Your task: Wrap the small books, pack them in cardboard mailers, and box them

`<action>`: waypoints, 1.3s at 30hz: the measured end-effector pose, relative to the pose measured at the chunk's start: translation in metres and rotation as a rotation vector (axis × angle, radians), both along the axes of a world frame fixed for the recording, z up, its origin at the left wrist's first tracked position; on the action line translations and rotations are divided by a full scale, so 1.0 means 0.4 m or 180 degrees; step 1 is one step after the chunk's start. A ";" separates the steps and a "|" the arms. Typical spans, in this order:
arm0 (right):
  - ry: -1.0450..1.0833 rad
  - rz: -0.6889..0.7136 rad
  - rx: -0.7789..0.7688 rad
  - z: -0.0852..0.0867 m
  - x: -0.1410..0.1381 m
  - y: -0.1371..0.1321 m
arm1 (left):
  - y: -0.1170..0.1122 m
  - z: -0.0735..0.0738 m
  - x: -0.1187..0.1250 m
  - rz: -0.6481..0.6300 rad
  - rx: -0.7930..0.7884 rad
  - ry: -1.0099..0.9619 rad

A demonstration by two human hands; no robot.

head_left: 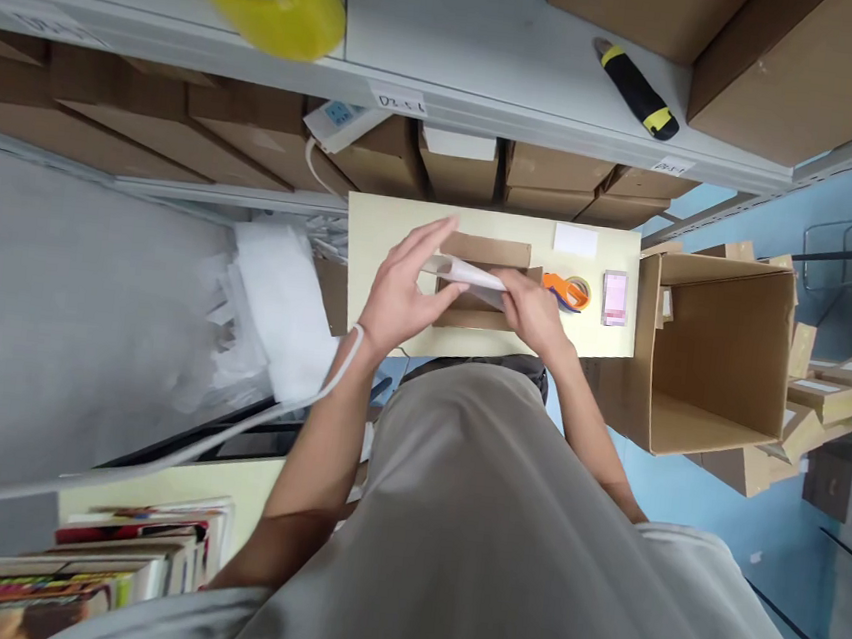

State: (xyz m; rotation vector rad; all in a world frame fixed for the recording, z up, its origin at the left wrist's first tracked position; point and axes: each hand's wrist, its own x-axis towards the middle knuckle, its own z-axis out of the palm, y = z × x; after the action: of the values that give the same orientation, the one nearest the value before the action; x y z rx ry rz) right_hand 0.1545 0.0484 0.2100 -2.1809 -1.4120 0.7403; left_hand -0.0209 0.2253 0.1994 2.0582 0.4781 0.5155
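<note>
A thin white wrapping [475, 276], perhaps foam or plastic, spans the space between my hands. My right hand [536, 312] grips its right end with closed fingers. At the other end, my left hand [407, 293] has its fingers stretched up and its thumb apart, with the wrapping's edge between them. Whether something lies inside the wrapping I cannot tell. Directly below is an open cardboard box [475, 319] with raised flaps, partly hidden by the wrapping and my hands. It stands on a pale yellow table [376, 216].
An orange tape dispenser [565, 291], a phone [614, 297] and a white card [575, 239] lie on the table's right. A large open carton [720, 358] stands beyond. White foam [284, 306] hangs left. Overhead, a shelf [454, 31] holds yellow tape [304, 21] and a utility knife [636, 91].
</note>
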 end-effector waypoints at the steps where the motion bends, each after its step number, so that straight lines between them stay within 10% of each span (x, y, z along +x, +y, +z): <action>1: -0.0160 0.0073 -0.0155 0.012 0.006 0.015 | 0.012 0.006 0.005 -0.0101 0.0063 0.0160; 6: -0.0479 0.0253 -0.0933 0.002 0.035 0.099 | 0.015 -0.071 0.045 -0.0062 0.0054 0.0823; 12: -0.0459 0.0555 -0.1485 -0.120 0.053 0.146 | -0.041 -0.232 0.073 0.0276 -0.0027 0.1630; 18: 0.0114 0.0005 -0.1517 -0.242 0.035 0.192 | -0.056 -0.307 0.075 0.0264 -0.0059 0.2303; 23: 0.0232 -0.0093 -0.1563 -0.291 0.016 0.205 | -0.061 -0.312 0.073 0.0062 0.0104 0.2546; 28: 0.0152 -0.0168 -0.0828 -0.235 0.008 0.082 | -0.062 -0.269 0.011 0.0504 0.0072 0.1910; 34: 0.0216 -0.1898 0.0588 -0.217 0.041 -0.156 | -0.049 -0.257 -0.070 0.1386 0.0009 0.1439; 39: 0.0667 -0.1313 0.0253 -0.248 -0.001 -0.195 | -0.080 -0.275 -0.064 0.0316 -0.0196 0.1404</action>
State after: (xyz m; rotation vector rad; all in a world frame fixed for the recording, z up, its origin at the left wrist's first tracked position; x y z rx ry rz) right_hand 0.1542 -0.0296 0.1107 -2.1597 -0.8361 0.7178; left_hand -0.0464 0.1931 0.0895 2.0962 0.8473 0.0954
